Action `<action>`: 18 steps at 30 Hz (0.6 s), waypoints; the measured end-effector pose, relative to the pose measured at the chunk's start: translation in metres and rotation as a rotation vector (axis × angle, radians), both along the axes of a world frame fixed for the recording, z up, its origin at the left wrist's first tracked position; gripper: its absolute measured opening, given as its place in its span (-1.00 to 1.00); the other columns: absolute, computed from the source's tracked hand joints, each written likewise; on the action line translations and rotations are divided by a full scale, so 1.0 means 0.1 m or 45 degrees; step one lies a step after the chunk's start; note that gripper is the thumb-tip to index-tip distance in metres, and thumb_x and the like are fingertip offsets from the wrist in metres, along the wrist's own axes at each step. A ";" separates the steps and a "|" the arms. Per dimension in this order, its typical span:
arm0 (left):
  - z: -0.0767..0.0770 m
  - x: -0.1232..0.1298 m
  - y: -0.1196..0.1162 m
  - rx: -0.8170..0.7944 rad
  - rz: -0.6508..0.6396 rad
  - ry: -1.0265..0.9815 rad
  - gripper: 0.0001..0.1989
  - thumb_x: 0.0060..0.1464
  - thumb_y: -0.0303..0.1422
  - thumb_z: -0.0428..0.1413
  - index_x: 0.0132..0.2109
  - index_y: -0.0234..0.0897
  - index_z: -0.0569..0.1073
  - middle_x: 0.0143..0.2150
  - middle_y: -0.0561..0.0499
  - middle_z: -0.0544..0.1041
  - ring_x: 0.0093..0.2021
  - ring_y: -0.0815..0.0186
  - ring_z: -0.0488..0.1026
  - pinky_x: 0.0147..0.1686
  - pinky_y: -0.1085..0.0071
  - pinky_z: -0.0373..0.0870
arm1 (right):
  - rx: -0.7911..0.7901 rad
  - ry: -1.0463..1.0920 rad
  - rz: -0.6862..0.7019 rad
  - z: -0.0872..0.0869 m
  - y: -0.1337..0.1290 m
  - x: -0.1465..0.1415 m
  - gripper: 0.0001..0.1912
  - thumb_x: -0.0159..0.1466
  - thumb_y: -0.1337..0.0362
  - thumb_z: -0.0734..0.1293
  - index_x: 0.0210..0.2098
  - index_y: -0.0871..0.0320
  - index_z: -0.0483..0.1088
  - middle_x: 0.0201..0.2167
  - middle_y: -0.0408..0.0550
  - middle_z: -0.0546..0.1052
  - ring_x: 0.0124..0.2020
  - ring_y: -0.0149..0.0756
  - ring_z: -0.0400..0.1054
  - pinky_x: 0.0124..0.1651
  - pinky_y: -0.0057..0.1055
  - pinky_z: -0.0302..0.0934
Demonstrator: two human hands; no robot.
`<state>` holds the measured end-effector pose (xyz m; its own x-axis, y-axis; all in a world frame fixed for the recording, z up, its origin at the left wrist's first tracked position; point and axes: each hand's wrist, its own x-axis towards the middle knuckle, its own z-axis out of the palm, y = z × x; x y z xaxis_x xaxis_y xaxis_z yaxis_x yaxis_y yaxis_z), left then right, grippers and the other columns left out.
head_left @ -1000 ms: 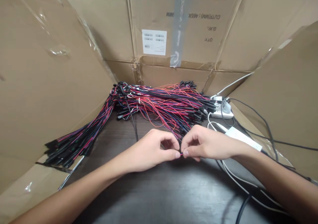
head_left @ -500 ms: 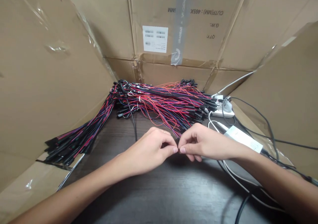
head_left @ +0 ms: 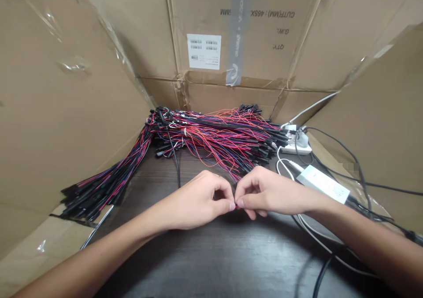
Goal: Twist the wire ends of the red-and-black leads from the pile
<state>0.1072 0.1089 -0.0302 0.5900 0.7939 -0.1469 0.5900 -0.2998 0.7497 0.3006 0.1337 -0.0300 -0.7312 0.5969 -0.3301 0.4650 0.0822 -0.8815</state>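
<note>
Carton print is read upside down on the back panel (head_left: 261, 64): "QTY:", "G.W.:" and a "(MM)" line with "465X", the rest partly covered by one strip of grey tape (head_left: 235, 38). Tape lettering can't be read with certainty. Three boxed symbols are cut off at the top edge. One white label (head_left: 204, 51) is stuck left of the tape; four barcodes in two rows are counted, plus one smaller code, text too small. Two hands are seen, fingertips nearly meeting over the dark table (head_left: 211, 258). Left hand (head_left: 205, 201) and right hand (head_left: 262, 192) are each closed to a thumb-and-forefinger pinch; one small red-and-dark wire piece (head_left: 236, 206) is gripped between them, mostly hidden, its far end not traceable. Two wire masses are laid out: main pile (head_left: 214, 135) just behind the hands, left bundle (head_left: 109, 179) splayed toward the left cardboard wall (head_left: 66, 104). Wires are too many to count. One white power strip (head_left: 299, 149) and one white adapter (head_left: 324, 184) are placed right, adapter print illegible.
</note>
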 end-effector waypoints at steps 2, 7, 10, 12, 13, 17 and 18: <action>0.00 0.00 0.00 -0.019 0.019 -0.023 -0.84 0.05 -0.41 0.06 -0.40 -0.36 0.51 -0.48 0.08 0.46 -0.42 0.41 0.32 -0.39 0.50 0.19 | 0.020 0.008 -0.031 0.00 -0.01 -0.01 -0.88 0.14 0.43 0.26 -0.48 0.28 0.42 -0.65 -0.18 0.43 -0.69 -0.56 0.18 -0.62 -0.63 0.05; -0.01 -0.01 0.01 -0.144 0.023 -0.064 -0.86 0.02 -0.40 0.07 -0.40 -0.36 0.50 -0.51 0.12 0.41 -0.49 0.45 0.25 -0.47 0.53 0.15 | 0.122 0.022 -0.089 0.00 -0.06 -0.05 -0.85 0.13 0.45 0.24 -0.51 0.29 0.44 -0.71 -0.22 0.37 -0.71 -0.58 0.09 -0.63 -0.62 -0.01; -0.01 -0.01 0.01 -0.155 0.029 -0.077 -0.88 0.01 -0.42 0.08 -0.41 -0.35 0.49 -0.51 0.12 0.42 -0.49 0.46 0.27 -0.47 0.54 0.16 | 0.168 0.023 -0.073 -0.01 -0.06 -0.06 -0.83 0.13 0.46 0.24 -0.52 0.30 0.45 -0.72 -0.22 0.36 -0.68 -0.57 0.07 -0.61 -0.61 -0.03; 0.00 0.00 0.01 -0.151 0.049 -0.063 -0.87 0.04 -0.40 0.07 -0.41 -0.34 0.47 -0.55 0.13 0.40 -0.52 0.46 0.28 -0.47 0.55 0.18 | 0.190 0.021 -0.067 -0.01 -0.04 -0.06 -0.84 0.13 0.45 0.24 -0.51 0.30 0.45 -0.71 -0.22 0.36 -0.67 -0.56 0.07 -0.59 -0.59 -0.04; 0.01 0.00 0.01 -0.140 0.056 -0.044 -0.85 0.06 -0.39 0.06 -0.41 -0.34 0.46 -0.57 0.13 0.38 -0.53 0.46 0.29 -0.48 0.55 0.18 | 0.197 0.018 -0.063 -0.01 -0.02 -0.05 -0.84 0.14 0.44 0.24 -0.51 0.30 0.44 -0.70 -0.22 0.36 -0.67 -0.55 0.07 -0.59 -0.59 -0.04; 0.01 0.01 0.00 -0.056 0.058 0.020 -0.81 0.10 -0.41 0.01 -0.42 -0.34 0.45 -0.59 0.10 0.39 -0.54 0.44 0.33 -0.46 0.53 0.22 | 0.216 -0.017 -0.024 -0.01 0.01 -0.03 -0.85 0.16 0.40 0.25 -0.50 0.29 0.42 -0.69 -0.21 0.34 -0.65 -0.53 0.10 -0.58 -0.57 -0.01; 0.01 0.02 0.00 -0.058 0.070 0.014 -0.81 0.10 -0.41 0.02 -0.43 -0.34 0.45 -0.58 0.09 0.41 -0.54 0.43 0.34 -0.46 0.52 0.23 | 0.225 -0.024 -0.017 -0.01 0.01 -0.03 -0.85 0.16 0.40 0.25 -0.50 0.29 0.42 -0.69 -0.21 0.33 -0.65 -0.53 0.10 -0.58 -0.57 -0.01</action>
<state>0.1090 0.1087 -0.0291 0.5441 0.8173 -0.1896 0.6126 -0.2325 0.7554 0.2978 0.1350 -0.0310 -0.7177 0.6562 -0.2330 0.4835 0.2288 -0.8449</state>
